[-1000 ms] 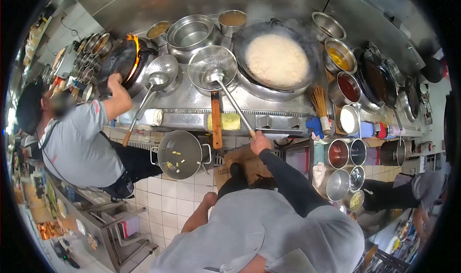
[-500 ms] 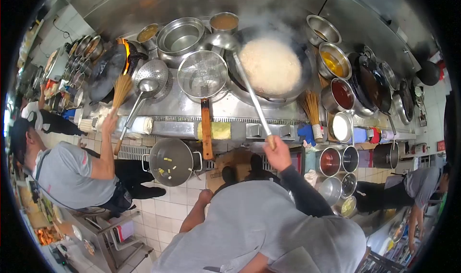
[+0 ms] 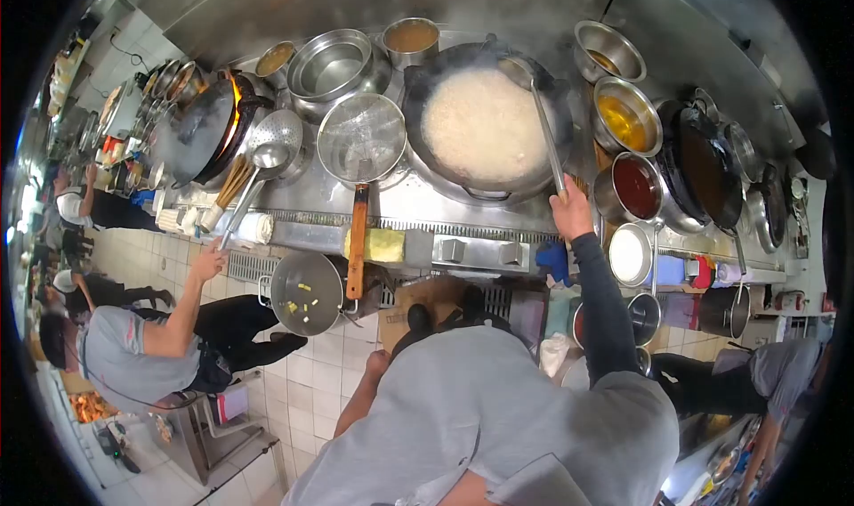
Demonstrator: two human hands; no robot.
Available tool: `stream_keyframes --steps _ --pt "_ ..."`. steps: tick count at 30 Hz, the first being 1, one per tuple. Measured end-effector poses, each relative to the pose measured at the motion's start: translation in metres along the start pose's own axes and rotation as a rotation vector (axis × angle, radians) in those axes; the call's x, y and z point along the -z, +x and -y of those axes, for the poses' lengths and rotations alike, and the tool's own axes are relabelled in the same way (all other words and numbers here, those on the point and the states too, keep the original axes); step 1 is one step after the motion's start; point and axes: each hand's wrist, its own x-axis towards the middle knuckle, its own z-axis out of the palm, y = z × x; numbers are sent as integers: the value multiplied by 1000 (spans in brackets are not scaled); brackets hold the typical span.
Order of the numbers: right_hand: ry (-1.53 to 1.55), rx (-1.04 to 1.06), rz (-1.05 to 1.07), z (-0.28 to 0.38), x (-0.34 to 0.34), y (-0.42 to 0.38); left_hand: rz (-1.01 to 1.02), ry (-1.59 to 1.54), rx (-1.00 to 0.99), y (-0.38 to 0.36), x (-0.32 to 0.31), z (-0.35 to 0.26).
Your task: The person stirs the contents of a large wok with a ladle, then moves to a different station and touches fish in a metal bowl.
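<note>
My right hand [image 3: 571,209] is wrapped round the end of a long-handled ladle [image 3: 550,137]. The bowl of the ladle rests at the far right side of a large wok [image 3: 411,105], by its inner wall. Pale, frothy, steaming liquid [image 3: 485,132] fills much of the wok. Low at my left side, my left hand [image 3: 377,364] is curled into a fist, with nothing seen in it. A round mesh strainer [image 3: 362,137] with a wooden handle lies left of the wok, its handle hanging over the stove edge.
Left of me a co-worker [image 3: 142,346] holds another ladle [image 3: 242,208] near a flaming wok [image 3: 200,128]. Below the stove edge stands a pot [image 3: 307,297] with yellow pieces. On the right are bowls of yellow liquid [image 3: 623,121] and red sauce [image 3: 636,186], and another person [image 3: 778,364].
My right hand has moved right and forward, swinging the ladle's bowl from the wok's left side to its far right. The co-worker has swapped a bamboo brush for a ladle.
</note>
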Motion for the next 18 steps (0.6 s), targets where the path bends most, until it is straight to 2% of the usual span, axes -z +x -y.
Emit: stream_keyframes --steps 5,8,12,18 --pt "90 -94 84 -13 -12 11 4 -91 151 -17 9 -30" --pt "184 -229 199 23 1 1 26 -72 176 -9 7 -24" --pt "387 -312 236 32 -5 -16 23 -99 72 4 -1 -2" --pt "378 -292 274 39 -11 -45 -12 -126 40 6 5 0"
